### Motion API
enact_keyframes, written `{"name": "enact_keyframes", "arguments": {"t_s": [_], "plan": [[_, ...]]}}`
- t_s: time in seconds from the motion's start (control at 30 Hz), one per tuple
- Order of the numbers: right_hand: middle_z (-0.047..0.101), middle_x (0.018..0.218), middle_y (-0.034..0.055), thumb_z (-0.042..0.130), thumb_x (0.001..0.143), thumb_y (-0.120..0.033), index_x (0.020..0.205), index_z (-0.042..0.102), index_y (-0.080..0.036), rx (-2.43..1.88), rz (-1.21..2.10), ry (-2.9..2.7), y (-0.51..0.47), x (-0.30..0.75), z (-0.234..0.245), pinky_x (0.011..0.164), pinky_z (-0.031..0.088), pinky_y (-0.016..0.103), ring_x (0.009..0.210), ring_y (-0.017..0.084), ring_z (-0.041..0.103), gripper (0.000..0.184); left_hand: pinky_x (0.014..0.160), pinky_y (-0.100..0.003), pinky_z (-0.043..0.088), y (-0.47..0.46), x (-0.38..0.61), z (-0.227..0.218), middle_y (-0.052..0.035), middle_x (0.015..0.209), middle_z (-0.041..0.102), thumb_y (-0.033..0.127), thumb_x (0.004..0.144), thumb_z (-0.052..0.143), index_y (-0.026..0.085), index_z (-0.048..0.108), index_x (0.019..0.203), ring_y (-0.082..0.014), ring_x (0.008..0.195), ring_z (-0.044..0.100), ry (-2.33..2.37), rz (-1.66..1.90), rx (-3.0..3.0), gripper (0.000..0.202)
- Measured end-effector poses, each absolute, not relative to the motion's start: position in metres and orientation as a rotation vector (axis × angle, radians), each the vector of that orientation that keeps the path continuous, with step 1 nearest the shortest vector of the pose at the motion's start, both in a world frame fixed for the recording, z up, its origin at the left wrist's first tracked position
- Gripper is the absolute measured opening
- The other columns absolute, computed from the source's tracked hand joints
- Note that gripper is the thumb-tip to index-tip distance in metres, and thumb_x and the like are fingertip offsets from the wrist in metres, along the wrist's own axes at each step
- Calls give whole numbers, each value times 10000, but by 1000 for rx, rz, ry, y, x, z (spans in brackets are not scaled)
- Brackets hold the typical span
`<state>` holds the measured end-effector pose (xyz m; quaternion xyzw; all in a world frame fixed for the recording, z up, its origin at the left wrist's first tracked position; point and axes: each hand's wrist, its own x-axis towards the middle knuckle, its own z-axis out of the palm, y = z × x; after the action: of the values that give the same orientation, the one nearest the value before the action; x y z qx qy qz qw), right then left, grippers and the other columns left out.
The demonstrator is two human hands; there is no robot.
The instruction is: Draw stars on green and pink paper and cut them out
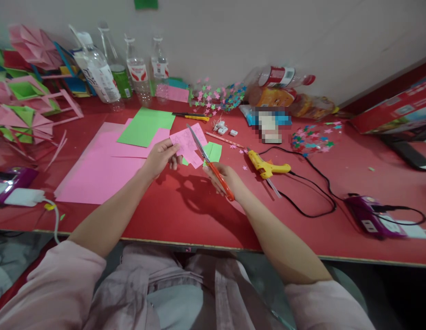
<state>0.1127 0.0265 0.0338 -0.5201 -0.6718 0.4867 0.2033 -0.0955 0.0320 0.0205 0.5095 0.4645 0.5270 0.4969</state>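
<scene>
Between thumb and fingers, my left hand [161,158] pinches a small piece of pink paper [185,141] with faint drawn outlines on it. My right hand [224,178] is closed round a pair of scissors [218,173] with red-orange handles. The blades point up and to the left, lying across the right part of the pink paper. Whether they are cutting into it I cannot tell. A folded green paper piece [213,152] lies just behind the scissors. Large pink sheets [96,169] and a green sheet [147,127] lie to the left of my left hand.
A yellow glue gun [268,166] with a black cord lies to the right, near a purple power strip [371,215]. A yellow cutter knife [195,117] and a pencil [223,139] lie behind my hands. Bottles [139,73] and pink paper crafts [34,46] stand along the back left.
</scene>
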Motion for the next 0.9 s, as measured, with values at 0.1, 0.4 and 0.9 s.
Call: {"name": "enact_keyframes", "arguments": {"t_s": [0.1,0.4,0.9], "plan": [[351,434,-86,544,726,-660,694,394,-224,-1432,1406,-1848,26,113,33,406,320,250,360,96,368,463,352,-171,358,32,-95,21,35,498,592,358,788,596,170,520,731,-64,327,496,1141,1278,1234,211],[398,545,-70,520,759,-629,708,356,-232,-1447,1246,-2128,25,117,30,489,310,237,486,108,425,433,382,-172,302,36,-103,24,31,615,636,420,809,585,197,487,805,-52,389,505,1214,1621,1152,244],[360,559,-62,558,738,-627,676,346,-229,-1395,1262,-2151,20,114,34,529,296,253,526,111,393,455,355,-166,325,29,-94,24,22,603,652,386,797,610,179,515,788,-51,366,517,1147,1537,1203,228]]}}
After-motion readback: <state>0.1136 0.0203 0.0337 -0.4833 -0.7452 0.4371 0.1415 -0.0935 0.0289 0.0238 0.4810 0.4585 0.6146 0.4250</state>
